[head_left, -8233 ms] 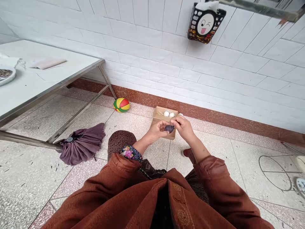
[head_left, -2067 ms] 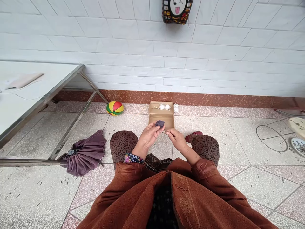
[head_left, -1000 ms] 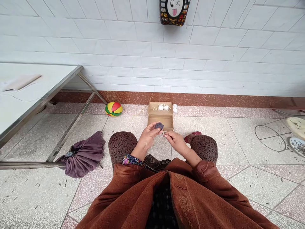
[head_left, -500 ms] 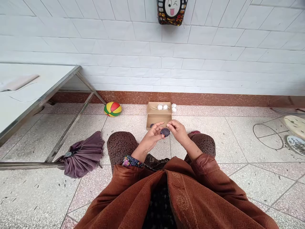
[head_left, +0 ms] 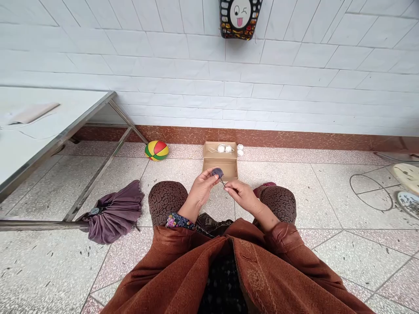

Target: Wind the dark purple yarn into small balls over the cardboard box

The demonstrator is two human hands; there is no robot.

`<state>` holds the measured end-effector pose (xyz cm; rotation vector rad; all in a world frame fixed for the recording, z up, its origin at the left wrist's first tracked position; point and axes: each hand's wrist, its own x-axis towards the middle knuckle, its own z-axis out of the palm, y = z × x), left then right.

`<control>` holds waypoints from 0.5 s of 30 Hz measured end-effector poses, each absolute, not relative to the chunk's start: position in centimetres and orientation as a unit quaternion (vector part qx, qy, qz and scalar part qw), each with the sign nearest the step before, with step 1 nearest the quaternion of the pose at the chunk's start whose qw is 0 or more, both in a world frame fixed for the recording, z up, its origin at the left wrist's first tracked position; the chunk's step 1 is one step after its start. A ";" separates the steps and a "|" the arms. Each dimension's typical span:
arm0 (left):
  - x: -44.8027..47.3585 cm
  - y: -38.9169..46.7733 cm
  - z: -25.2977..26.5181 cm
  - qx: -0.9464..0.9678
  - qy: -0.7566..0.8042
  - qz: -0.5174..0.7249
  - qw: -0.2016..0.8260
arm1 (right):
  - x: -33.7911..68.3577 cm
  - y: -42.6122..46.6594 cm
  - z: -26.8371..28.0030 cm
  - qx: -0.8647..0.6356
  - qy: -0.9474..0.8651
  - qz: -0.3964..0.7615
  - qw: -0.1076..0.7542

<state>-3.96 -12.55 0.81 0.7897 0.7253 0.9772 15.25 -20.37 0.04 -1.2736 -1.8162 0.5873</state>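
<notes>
Between the fingers of my left hand is a small dark purple-grey ball of yarn. A short dark strand runs from the ball to my right hand, whose thumb and forefinger pinch its end. Just beyond my hands an open cardboard box lies on the floor, its lid folded back toward the wall. White yarn balls with loose ends rest in the lid. More white balls sit just right of it. My left hand and the ball cover part of the box.
A yellow, red and green ball lies left of the box. A folded purple umbrella is by the metal-framed table on the left. A black basket hangs on the wall. At right are a wire ring stand and a round dish.
The yarn ball has moved up and left in my left hand. My right hand has dropped lower, drawing the strand down from the ball. The view has shifted slightly.
</notes>
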 end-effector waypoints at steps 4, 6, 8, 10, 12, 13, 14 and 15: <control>-3.5 -13.2 0.7 0.408 0.349 0.429 0.726 | 15.9 -19.8 2.2 -0.479 -0.747 0.200 0.416; -3.3 -13.6 0.9 0.427 0.339 0.421 0.725 | 16.3 -19.2 3.1 -0.473 -0.747 0.192 0.426; -3.1 -13.9 1.1 0.441 0.322 0.411 0.729 | 16.6 -18.5 3.6 -0.477 -0.741 0.193 0.431; -3.0 -14.1 1.4 0.452 0.306 0.396 0.739 | 16.8 -17.7 3.9 -0.483 -0.734 0.196 0.434; -3.1 -14.4 1.7 0.460 0.295 0.380 0.747 | 16.8 -17.0 3.7 -0.488 -0.728 0.197 0.440; -3.1 -14.5 1.9 0.461 0.290 0.374 0.751 | 16.7 -16.7 3.5 -0.491 -0.723 0.198 0.444; -3.2 -14.6 2.0 0.459 0.285 0.372 0.755 | 16.6 -16.4 3.2 -0.496 -0.716 0.201 0.448; -3.2 -14.7 2.1 0.454 0.282 0.372 0.759 | 16.5 -16.1 2.8 -0.503 -0.706 0.208 0.453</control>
